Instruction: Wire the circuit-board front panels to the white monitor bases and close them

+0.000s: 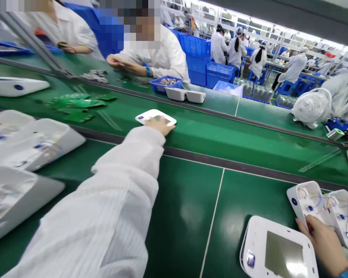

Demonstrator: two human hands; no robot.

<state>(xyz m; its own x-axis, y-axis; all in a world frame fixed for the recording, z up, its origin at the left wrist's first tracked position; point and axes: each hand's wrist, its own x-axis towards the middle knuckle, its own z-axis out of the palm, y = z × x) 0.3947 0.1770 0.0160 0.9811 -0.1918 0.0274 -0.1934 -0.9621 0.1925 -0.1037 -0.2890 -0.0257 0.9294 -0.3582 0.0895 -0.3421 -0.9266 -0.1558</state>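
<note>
My left hand [158, 125] reaches across to the green belt, its fingers over a white front panel [146, 116] with a small screen, gripping its near edge. Whether the panel rests on the belt or is slightly raised I cannot tell. At the right, my right hand [324, 241] is closed on the near wall of an open white housing [303, 193] with wires inside; some fingers are hidden. A second wired housing [343, 204] stands beside it. Just left of that hand, another white panel with a grey screen [284, 247] lies face up on the bench.
Several open white housings [52, 135] stand at the left. Green circuit boards [78, 104] and a white shell [17, 85] lie on the belt [234, 135]. Across it, a co-worker [168, 50] sits by a blue parts tray [159, 88]. A white fan [311, 106] stands far right.
</note>
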